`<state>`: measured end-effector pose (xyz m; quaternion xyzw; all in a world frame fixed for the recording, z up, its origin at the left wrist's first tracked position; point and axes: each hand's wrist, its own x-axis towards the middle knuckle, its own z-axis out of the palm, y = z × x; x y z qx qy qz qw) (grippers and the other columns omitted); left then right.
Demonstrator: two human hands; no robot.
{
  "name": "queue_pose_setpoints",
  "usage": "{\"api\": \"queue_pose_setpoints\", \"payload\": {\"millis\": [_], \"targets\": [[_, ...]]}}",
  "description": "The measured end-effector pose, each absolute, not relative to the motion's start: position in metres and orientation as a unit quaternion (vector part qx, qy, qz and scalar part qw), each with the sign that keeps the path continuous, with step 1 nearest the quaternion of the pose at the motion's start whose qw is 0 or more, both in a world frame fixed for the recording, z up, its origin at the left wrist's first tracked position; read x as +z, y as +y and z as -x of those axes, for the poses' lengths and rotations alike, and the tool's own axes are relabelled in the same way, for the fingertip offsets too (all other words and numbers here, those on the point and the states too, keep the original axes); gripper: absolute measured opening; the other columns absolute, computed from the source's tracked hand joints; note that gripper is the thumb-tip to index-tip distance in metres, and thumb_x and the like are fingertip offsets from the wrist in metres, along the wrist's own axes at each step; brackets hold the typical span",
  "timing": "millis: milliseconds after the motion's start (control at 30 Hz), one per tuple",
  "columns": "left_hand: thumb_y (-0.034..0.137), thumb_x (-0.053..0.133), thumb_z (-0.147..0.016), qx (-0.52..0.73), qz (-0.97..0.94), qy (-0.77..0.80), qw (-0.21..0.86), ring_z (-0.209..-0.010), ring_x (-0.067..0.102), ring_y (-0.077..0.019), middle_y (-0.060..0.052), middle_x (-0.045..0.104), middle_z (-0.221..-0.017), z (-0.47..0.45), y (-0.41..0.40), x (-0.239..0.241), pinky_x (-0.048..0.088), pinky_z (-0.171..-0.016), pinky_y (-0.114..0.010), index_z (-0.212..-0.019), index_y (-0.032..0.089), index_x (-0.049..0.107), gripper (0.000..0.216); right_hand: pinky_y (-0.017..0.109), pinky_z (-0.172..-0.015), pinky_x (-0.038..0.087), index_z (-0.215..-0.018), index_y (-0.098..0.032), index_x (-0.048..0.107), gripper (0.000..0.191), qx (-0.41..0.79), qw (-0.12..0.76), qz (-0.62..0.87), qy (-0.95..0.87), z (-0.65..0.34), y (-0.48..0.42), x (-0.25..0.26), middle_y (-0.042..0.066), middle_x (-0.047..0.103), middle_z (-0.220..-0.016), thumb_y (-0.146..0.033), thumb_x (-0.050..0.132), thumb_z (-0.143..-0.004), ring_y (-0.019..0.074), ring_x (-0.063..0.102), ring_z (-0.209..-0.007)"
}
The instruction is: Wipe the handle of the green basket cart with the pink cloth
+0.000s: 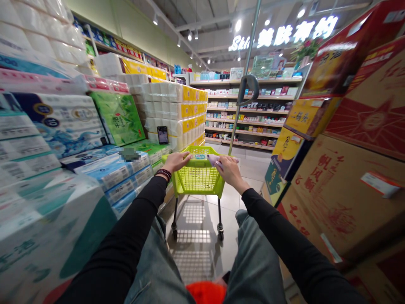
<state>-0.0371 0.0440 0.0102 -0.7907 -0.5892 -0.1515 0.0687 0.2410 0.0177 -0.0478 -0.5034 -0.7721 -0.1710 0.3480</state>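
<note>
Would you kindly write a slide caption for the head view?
Left hand and right hand on a lime-green cart beside tissue packs.

Lower centre: a red thing [206, 292], blurred and cut off by the bottom edge. Centre: the right hand [230, 171] hides part of a lilac thing [211, 160], which I cannot identify. Left of centre: a patch [129, 154], pixelated beyond my recognition, and a phone [163, 135], its screen too small for me to read. Right: cartons [373, 93], cropped by the frame.
</note>
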Motion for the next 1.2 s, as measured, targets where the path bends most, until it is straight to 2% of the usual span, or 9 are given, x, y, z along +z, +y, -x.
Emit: {"api": "queue_pose_setpoints", "payload": {"millis": [300,467,567,733,867,1033,1200], "targets": [[0.057,0.033,-0.106,-0.156,0.790,-0.588,0.080,-0.113,0.074,-0.0305,-0.009,0.080,-0.122,0.037,0.044,0.009,0.051,-0.089,-0.034,-0.144,0.028,0.068,0.060,0.042,-0.101,0.043,-0.110,-0.017,0.065,0.019,-0.161,0.357,0.499,-0.773,-0.240,0.014,-0.048,0.017,0.073,-0.118,-0.028,0.051,-0.103,0.0320,0.062,-0.115],[0.057,0.034,-0.106,-0.155,0.790,-0.588,0.081,-0.113,0.074,-0.0302,-0.009,0.081,-0.122,0.038,0.045,0.008,0.051,-0.089,-0.034,-0.145,0.028,0.067,0.059,0.044,-0.102,0.044,-0.109,-0.019,0.065,0.018,-0.142,0.391,0.493,-0.764,-0.238,0.015,-0.053,0.016,0.074,-0.115,-0.028,0.051,-0.103,0.0318,0.062,-0.114],[0.057,0.034,-0.106,-0.157,0.791,-0.587,0.077,-0.114,0.074,-0.0306,-0.010,0.081,-0.122,0.040,0.047,0.007,0.051,-0.089,-0.034,-0.146,0.027,0.067,0.059,0.045,-0.105,0.044,-0.115,-0.019,0.066,0.020,-0.128,0.412,0.483,-0.762,-0.244,0.018,-0.056,0.015,0.075,-0.118,-0.024,0.052,-0.101,0.0314,0.063,-0.116],[0.058,0.034,-0.105,-0.163,0.794,-0.582,0.068,-0.116,0.073,-0.0304,-0.009,0.080,-0.123,0.039,0.050,0.007,0.051,-0.090,-0.034,-0.145,0.028,0.068,0.060,0.043,-0.102,0.047,-0.135,-0.018,0.064,0.035,-0.113,0.413,0.496,-0.756,-0.256,0.021,-0.051,0.015,0.076,-0.126,-0.023,0.047,-0.105,0.0297,0.068,-0.116],[0.059,0.033,-0.105,-0.162,0.790,-0.587,0.069,-0.118,0.073,-0.0313,-0.009,0.080,-0.125,0.037,0.053,0.008,0.052,-0.092,-0.034,-0.145,0.028,0.068,0.061,0.043,-0.105,0.045,-0.132,-0.017,0.069,0.035,-0.123,0.392,0.519,-0.750,-0.244,0.018,-0.044,0.015,0.076,-0.128,-0.025,0.047,-0.107,0.0299,0.069,-0.117],[0.058,0.031,-0.105,-0.147,0.788,-0.595,0.066,-0.119,0.072,-0.0302,-0.008,0.079,-0.127,0.038,0.058,0.008,0.051,-0.093,-0.033,-0.148,0.029,0.065,0.062,0.043,-0.106,0.043,-0.135,-0.019,0.069,0.036,-0.139,0.369,0.497,-0.773,-0.237,0.019,-0.044,0.014,0.075,-0.131,-0.026,0.046,-0.108,0.0296,0.066,-0.123],[0.054,0.027,-0.107,-0.128,0.788,-0.598,0.067,-0.123,0.069,-0.0311,-0.011,0.076,-0.133,0.034,0.063,0.007,0.049,-0.100,-0.038,-0.152,0.027,0.059,0.062,0.044,-0.101,0.042,-0.123,-0.018,0.073,0.037,-0.142,0.360,0.573,-0.722,-0.234,0.030,-0.037,0.016,0.077,-0.122,-0.032,0.042,-0.109,0.0321,0.067,-0.114]]}}
